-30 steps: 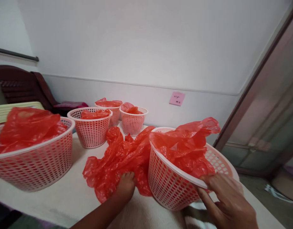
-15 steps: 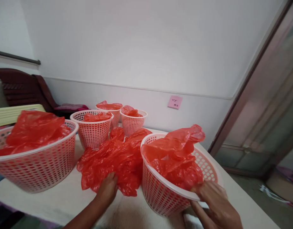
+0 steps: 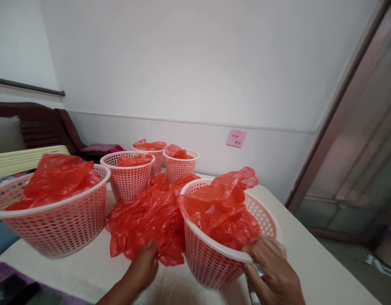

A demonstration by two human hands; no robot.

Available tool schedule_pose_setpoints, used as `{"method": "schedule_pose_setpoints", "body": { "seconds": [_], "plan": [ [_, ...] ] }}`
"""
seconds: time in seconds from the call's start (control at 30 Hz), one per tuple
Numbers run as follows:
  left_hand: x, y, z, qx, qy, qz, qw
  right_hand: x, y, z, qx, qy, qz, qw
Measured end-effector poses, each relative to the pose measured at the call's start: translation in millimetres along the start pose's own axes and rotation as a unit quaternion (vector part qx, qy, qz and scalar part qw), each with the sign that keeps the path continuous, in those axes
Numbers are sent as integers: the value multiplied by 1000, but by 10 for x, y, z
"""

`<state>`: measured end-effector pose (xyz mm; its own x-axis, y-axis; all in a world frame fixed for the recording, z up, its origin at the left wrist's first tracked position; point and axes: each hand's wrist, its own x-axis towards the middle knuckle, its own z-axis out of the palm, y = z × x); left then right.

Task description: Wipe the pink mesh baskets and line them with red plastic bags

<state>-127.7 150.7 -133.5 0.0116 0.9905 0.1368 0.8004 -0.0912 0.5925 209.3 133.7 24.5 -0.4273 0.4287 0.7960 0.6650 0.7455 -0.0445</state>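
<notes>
My right hand (image 3: pixel 272 267) grips the near rim of a pinkish-white perforated plastic basket (image 3: pixel 211 264) at right, thumb and fingers closed over the edge. Crumpled red plastic bags (image 3: pixel 219 212) fill that basket and rise above its rim. Left of it, a loose heap of red plastic bags (image 3: pixel 144 224) lies on the pale table (image 3: pixel 87 271). My left hand (image 3: pixel 143 264) is closed at the heap's near edge, apparently pinching a bag; its fingertips are partly hidden.
A large basket (image 3: pixel 68 228) holding red bags stands at left. Behind the heap are a basket (image 3: pixel 130 180) and two more, a back one (image 3: pixel 157 163) and a right one (image 3: pixel 181 167). A pink note (image 3: pixel 236 138) sticks to the wall. A glass door (image 3: pixel 348 169) stands at right.
The right basket has shifted left, closer to the heap, with my right hand on its rim. My left hand stays at the heap's edge. The view has turned slightly.
</notes>
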Motion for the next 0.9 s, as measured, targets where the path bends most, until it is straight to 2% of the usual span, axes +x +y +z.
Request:
{"method": "schedule_pose_setpoints", "body": {
  "seconds": [0.17, 0.27, 0.37, 0.47, 0.57, 0.67, 0.77, 0.9],
  "plan": [
    [-199, -1, -42, -73, 25, -11, 997, 52, -7, -10, 8, -6, -13, 1000],
    [-259, 191, -217, -131, 63, -18, 989, 63, -13, -37, 5, -31, -1, 999],
    [-222, 620, -571, -176, 103, -10, 979, 65, -43, -56, 11, -54, 25, 998],
    [-121, 1245, -958, -225, 147, 49, 962, 58, -108, -66, 15, -66, 42, 997],
    [11, 1852, -1161, -137, 93, 95, 982, 27, -201, -82, 16, -60, 41, 997],
    [143, 2239, -1119, -13, 5, 125, 992, -34, -298, -105, 14, -43, 42, 998],
    [238, 2394, -967, 53, -65, 131, 988, -108, -371, -106, 14, -31, 30, 999],
    [286, 2441, -842, 55, -75, 145, 985, -200, -404, -47, 17, -3, 28, 999]
  ]
}}
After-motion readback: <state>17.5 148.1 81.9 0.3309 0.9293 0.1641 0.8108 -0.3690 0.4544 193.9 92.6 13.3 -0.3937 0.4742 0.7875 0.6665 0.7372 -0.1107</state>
